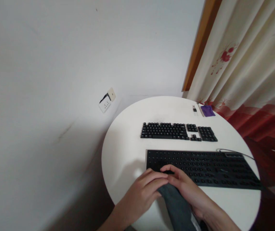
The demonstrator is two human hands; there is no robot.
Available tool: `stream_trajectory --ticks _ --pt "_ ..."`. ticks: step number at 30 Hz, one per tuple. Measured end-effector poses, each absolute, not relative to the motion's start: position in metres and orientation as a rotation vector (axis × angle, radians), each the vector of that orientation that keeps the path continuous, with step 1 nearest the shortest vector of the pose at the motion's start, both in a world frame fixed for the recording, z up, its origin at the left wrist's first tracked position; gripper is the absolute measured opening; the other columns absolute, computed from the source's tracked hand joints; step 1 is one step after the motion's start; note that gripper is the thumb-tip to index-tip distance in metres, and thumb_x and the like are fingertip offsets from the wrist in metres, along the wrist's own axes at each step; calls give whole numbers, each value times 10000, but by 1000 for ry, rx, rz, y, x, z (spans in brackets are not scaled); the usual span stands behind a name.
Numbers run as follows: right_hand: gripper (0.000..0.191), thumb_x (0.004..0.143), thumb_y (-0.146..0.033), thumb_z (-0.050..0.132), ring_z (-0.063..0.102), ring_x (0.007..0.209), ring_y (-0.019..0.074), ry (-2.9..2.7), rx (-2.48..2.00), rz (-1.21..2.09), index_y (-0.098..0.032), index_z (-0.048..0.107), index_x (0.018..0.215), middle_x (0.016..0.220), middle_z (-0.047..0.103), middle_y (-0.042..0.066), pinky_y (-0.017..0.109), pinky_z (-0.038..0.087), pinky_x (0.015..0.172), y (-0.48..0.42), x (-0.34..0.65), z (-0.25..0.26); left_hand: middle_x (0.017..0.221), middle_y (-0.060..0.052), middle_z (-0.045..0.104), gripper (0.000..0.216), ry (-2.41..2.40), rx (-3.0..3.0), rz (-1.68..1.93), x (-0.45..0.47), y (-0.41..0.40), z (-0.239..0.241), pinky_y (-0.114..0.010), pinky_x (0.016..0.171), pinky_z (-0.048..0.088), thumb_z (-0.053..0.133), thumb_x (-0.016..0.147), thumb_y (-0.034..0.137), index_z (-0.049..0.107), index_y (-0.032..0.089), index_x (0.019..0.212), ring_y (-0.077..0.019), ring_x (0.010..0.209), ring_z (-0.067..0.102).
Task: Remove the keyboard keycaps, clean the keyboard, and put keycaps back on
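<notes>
A dark grey cloth (177,205) is pinched between my left hand (145,187) and my right hand (184,186). Both sets of fingers close together on its upper end, and the rest hangs down toward the bottom edge of the view. My fingertips meet over the lower left part of a black keyboard (204,166) whose keycaps are off, leaving rows of bare switches. Whether the cloth touches the switches is hidden by my fingers. Behind the keyboard, loose black keycaps (163,131) lie in keyboard order on the white round table (125,141).
A purple cloth or packet (207,110) and a small black-and-clear tool (194,109) lie at the table's back right. The keyboard's cable (236,151) runs off the right edge. A wall with sockets (105,104) stands left, a curtain (224,64) right.
</notes>
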State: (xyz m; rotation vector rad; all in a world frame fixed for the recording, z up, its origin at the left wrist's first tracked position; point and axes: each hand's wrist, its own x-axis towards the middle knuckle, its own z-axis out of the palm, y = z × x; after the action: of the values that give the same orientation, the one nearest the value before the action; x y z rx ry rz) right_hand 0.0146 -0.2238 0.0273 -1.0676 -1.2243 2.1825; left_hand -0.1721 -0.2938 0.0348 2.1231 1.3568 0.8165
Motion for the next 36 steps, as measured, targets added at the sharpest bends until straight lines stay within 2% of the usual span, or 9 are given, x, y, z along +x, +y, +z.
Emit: stream_trajectory --ticks 4,7,9,13,16,20,25,30,36 --pt "432 819 -567 672 661 921 198 -1148 -1136 2285 -181 666 1015 941 716 47 299 484 824 -230 18 27 1128 -41 727 313 1442 2316 864 -178 -291 33 -382 897 486 522 949 143 696 283 1168 -229 987 592" --pt "533 820 -645 629 670 741 206 -1124 -1027 2520 -147 679 1004 795 712 69 322 510 706 -231 23 28 1045 -40 747 268 1474 2322 967 -178 -290 26 -363 845 491 545 942 166 731 298 1082 -218 918 600" --pt "530 792 -633 672 636 683 175 -1183 -1017 2494 -141 688 989 764 699 57 273 482 639 -230 26 29 1021 -38 742 288 1470 2259 1065 -176 -290 24 -352 852 495 550 927 135 738 306 1062 -210 926 601" --pt "472 757 -589 728 548 674 133 -1392 -1092 2179 -142 699 906 772 647 19 219 405 574 -230 26 28 1253 -63 640 496 1442 1839 1056 -178 -290 31 -355 956 491 645 852 140 607 315 1315 -221 1123 581" --pt "385 806 -540 689 538 700 151 -1609 -1106 1882 -157 676 846 759 620 12 238 409 588 -233 24 29 1275 -79 630 808 1321 1494 921 -184 -292 37 -331 905 513 837 697 247 496 289 1428 -236 1076 615" --pt "226 878 -405 642 580 783 175 -1921 -1053 1551 -182 670 854 808 648 19 266 449 694 -240 21 42 1109 -94 687 478 1237 1274 1050 -181 -293 34 -307 865 498 783 775 349 678 197 1215 -227 992 640" --pt "172 932 -248 553 621 932 197 -2172 -889 1317 -217 658 1065 1000 666 57 302 480 828 -245 21 50 902 -81 667 234 1257 1286 1276 -163 -294 27 -270 744 484 756 799 348 756 162 942 -187 841 627" --pt "350 940 -222 553 614 1050 222 -2242 -847 1182 -222 559 1289 1133 643 98 345 488 926 -248 20 38 925 -84 671 164 1261 1266 1405 -153 -300 23 -272 750 496 714 847 296 772 196 963 -187 866 632" --pt "229 987 -277 503 641 922 204 -2325 -802 1218 -226 651 1154 1003 672 79 305 521 797 -245 20 46 935 -80 647 189 1275 1389 1336 -158 -303 23 -286 784 502 650 905 329 791 230 983 -201 912 628"
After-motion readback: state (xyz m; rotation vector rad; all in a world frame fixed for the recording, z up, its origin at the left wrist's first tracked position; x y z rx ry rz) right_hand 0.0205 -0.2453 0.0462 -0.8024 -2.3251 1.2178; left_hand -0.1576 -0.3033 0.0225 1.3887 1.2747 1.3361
